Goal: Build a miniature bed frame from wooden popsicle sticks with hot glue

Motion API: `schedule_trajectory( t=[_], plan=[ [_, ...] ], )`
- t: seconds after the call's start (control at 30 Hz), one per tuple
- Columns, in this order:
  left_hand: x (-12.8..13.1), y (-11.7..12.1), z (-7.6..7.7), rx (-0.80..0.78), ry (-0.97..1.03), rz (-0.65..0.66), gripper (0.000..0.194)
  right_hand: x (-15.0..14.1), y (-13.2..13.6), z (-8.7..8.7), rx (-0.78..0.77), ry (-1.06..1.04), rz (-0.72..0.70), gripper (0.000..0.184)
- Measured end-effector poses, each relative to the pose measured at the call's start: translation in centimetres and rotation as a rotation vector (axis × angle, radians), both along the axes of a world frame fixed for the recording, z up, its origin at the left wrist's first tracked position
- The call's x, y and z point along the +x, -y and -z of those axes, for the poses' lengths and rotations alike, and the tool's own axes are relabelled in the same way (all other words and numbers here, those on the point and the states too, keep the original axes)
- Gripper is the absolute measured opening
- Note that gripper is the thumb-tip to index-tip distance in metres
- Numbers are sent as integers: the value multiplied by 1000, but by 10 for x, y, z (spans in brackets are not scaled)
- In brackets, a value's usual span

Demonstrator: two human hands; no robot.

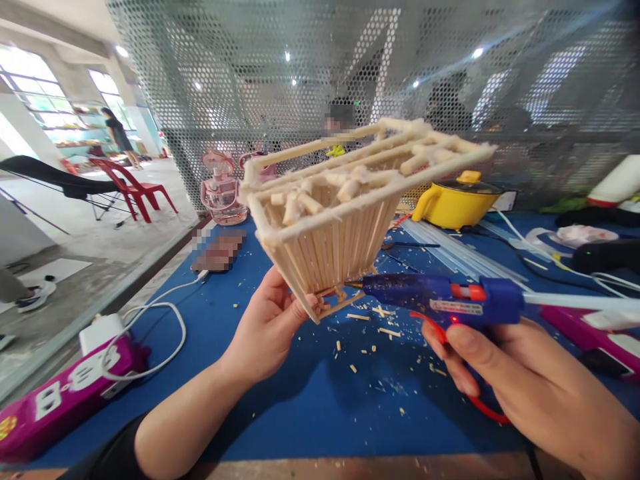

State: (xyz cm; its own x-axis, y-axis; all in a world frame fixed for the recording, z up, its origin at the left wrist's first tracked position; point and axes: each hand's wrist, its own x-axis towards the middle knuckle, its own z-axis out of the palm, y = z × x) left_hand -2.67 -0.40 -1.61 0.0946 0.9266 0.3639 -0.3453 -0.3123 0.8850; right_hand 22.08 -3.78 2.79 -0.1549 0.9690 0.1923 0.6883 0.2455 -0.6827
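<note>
A small wooden stick model (335, 233), built of thin rods with a railed frame on top, is held tilted above the table. My left hand (273, 320) is closed on its lower corner, thumb in front. In my right hand (505, 367) is a blue hot glue gun (425, 297) with a red trigger and a lit red light. The gun's nozzle points left and meets or nearly meets the model's lower edge; contact is hard to make out. A translucent glue stick (580, 302) runs out of the gun's back end.
Wood offcuts (357, 317) litter the blue table mat (320, 413). Glue sticks (445, 250) and a yellow pot (455, 203) lie behind. At left are a purple power strip (75, 380), a phone (220, 250) and a pink bottle (223, 190). A perforated metal screen (280, 87) stands beyond.
</note>
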Motion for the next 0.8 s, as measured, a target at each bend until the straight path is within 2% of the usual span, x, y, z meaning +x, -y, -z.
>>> schedule_trajectory(
  t=[0.3,0.63,0.8],
  plan=[
    [1,0,-1,-1,4,-16,28,7,5,11,-24,-26,32,54],
    [0,1,1,4,22,8,27,7,7,7,-38,-59,4,54],
    [0,1,-2,-11,15,-5,25,6,6,5,-56,-21,55,54]
  ],
)
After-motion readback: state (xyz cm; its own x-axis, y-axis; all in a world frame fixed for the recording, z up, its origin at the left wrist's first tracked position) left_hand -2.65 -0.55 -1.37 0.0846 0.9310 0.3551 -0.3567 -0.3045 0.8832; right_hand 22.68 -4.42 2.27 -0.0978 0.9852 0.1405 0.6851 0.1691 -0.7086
